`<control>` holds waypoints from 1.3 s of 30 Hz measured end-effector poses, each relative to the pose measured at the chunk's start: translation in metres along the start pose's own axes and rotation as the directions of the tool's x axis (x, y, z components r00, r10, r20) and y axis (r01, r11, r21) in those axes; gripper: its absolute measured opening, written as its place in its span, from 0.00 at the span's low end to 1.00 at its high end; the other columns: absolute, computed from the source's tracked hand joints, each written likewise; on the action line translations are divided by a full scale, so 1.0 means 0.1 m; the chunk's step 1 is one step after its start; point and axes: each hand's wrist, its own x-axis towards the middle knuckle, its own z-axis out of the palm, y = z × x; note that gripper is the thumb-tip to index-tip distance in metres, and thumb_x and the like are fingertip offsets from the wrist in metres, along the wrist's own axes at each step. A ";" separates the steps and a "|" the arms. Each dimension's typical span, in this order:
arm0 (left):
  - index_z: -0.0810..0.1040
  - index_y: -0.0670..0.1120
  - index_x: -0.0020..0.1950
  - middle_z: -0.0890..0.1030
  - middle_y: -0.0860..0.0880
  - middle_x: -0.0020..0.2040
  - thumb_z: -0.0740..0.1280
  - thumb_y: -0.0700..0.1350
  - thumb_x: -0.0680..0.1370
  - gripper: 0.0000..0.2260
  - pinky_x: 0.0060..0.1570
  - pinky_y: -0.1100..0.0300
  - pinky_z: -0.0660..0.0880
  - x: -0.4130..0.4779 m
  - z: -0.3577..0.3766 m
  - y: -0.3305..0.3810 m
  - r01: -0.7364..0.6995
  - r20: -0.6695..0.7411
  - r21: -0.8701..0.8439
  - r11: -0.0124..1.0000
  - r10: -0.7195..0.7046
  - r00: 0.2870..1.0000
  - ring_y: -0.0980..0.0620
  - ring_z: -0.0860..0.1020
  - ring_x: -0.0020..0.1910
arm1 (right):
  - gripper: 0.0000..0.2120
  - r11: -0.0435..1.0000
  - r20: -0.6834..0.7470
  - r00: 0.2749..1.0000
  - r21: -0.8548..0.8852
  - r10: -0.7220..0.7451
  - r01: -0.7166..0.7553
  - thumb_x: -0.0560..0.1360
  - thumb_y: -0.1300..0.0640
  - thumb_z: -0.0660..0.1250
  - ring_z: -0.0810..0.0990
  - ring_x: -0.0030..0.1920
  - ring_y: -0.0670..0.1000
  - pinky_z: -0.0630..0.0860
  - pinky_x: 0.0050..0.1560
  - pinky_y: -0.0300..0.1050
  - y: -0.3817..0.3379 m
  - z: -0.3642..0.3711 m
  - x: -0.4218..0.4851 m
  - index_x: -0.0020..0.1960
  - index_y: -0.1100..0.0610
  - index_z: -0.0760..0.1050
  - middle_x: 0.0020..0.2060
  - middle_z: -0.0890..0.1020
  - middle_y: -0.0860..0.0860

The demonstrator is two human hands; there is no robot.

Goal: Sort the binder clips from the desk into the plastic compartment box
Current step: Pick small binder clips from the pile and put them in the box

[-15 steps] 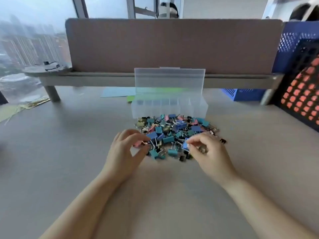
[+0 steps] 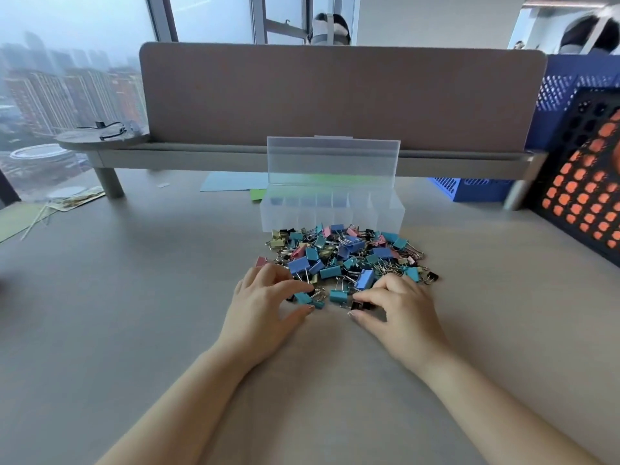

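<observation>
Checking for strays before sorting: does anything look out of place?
One pink binder clip lies apart from the multicoloured clip pile, just off its left edge, beyond the left hand. Nothing else stands out.

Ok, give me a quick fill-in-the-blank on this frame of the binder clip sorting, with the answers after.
1. The translucent plastic compartment box stands with its lid ____.
2. The heap of coloured metal binder clips lies on the grey desk in ____ of that box, on the person's side.
3. The small binder clip that the right hand pinches at the heap's near edge is ____ in colour.
4. The left hand pinches a teal binder clip to the ____ of it.
Missing words: open; front; black; left.
</observation>
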 end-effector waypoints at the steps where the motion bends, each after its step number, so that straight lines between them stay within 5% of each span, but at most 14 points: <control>1: 0.82 0.60 0.53 0.75 0.55 0.51 0.70 0.57 0.71 0.11 0.56 0.56 0.67 0.02 0.01 0.04 -0.008 -0.001 0.014 1.000 0.008 1.000 0.51 0.72 0.54 | 0.13 1.000 0.005 1.000 -0.006 0.007 -0.007 0.66 0.49 0.78 0.75 0.42 0.52 0.67 0.46 0.47 0.00 0.00 0.00 0.49 0.50 0.85 0.38 0.74 0.44; 10: 0.84 0.60 0.47 0.77 0.54 0.48 0.73 0.53 0.69 0.08 0.51 0.53 0.72 0.05 0.06 0.19 -0.140 0.030 0.168 0.976 0.137 0.990 0.47 0.77 0.49 | 0.10 0.997 0.006 1.000 -0.078 -0.010 0.010 0.68 0.48 0.75 0.76 0.45 0.54 0.63 0.45 0.45 -0.08 0.00 0.01 0.47 0.50 0.84 0.40 0.78 0.47; 15: 0.81 0.61 0.56 0.74 0.55 0.56 0.66 0.54 0.77 0.10 0.61 0.58 0.62 0.06 0.05 0.21 -0.123 0.097 0.137 0.983 0.110 0.989 0.51 0.69 0.60 | 0.08 0.999 0.030 0.999 -0.051 -0.010 0.012 0.71 0.50 0.73 0.74 0.50 0.51 0.58 0.46 0.43 -0.09 -0.04 0.02 0.49 0.51 0.83 0.43 0.77 0.47; 19: 0.79 0.61 0.60 0.71 0.57 0.60 0.63 0.56 0.78 0.12 0.62 0.61 0.59 0.07 0.04 0.19 -0.103 0.117 0.123 0.987 0.088 0.989 0.53 0.66 0.62 | 0.05 0.999 -0.050 0.998 0.046 -0.025 0.027 0.72 0.55 0.73 0.76 0.43 0.50 0.68 0.44 0.43 -0.09 -0.05 0.03 0.47 0.54 0.81 0.40 0.77 0.43; 22: 0.77 0.61 0.62 0.70 0.57 0.61 0.62 0.57 0.78 0.14 0.63 0.61 0.58 0.08 0.05 0.17 -0.099 0.135 0.148 0.984 0.079 0.988 0.54 0.64 0.64 | 0.05 0.967 -0.093 0.988 0.234 0.125 -0.100 0.73 0.58 0.72 0.78 0.40 0.47 0.74 0.43 0.41 -0.12 -0.05 0.05 0.48 0.53 0.80 0.40 0.81 0.44; 25: 0.79 0.59 0.61 0.70 0.57 0.61 0.62 0.57 0.78 0.13 0.63 0.61 0.58 0.10 0.05 0.16 -0.103 0.152 0.141 0.985 0.081 0.985 0.53 0.65 0.64 | 0.08 0.917 -0.117 0.970 0.366 0.215 -0.159 0.72 0.61 0.72 0.78 0.39 0.46 0.73 0.41 0.34 -0.17 -0.04 0.06 0.47 0.50 0.77 0.38 0.80 0.44; 29: 0.82 0.56 0.56 0.73 0.55 0.59 0.64 0.56 0.77 0.11 0.62 0.60 0.60 0.12 0.05 0.18 -0.136 0.139 0.128 0.983 0.118 0.983 0.51 0.68 0.61 | 0.09 0.947 -0.153 0.981 0.314 0.116 -0.063 0.73 0.65 0.69 0.76 0.39 0.40 0.69 0.39 0.26 -0.22 -0.03 0.06 0.51 0.56 0.80 0.38 0.76 0.40; 34: 0.82 0.55 0.54 0.73 0.56 0.58 0.65 0.55 0.77 0.10 0.61 0.61 0.60 0.12 0.05 0.17 -0.155 0.141 0.110 0.982 0.139 0.980 0.53 0.68 0.61 | 0.14 0.880 -0.107 0.971 0.453 0.215 -0.145 0.78 0.68 0.59 0.74 0.40 0.41 0.67 0.46 0.29 -0.19 -0.08 0.09 0.52 0.55 0.81 0.44 0.75 0.49; 39: 0.82 0.56 0.53 0.74 0.56 0.58 0.67 0.55 0.76 0.09 0.62 0.59 0.62 0.10 0.05 0.15 -0.170 0.110 0.081 0.982 0.161 0.981 0.52 0.69 0.61 | 0.17 0.787 -0.092 0.936 0.573 0.339 -0.229 0.78 0.69 0.54 0.77 0.36 0.45 0.75 0.39 0.33 -0.13 -0.19 0.06 0.41 0.53 0.77 0.45 0.73 0.55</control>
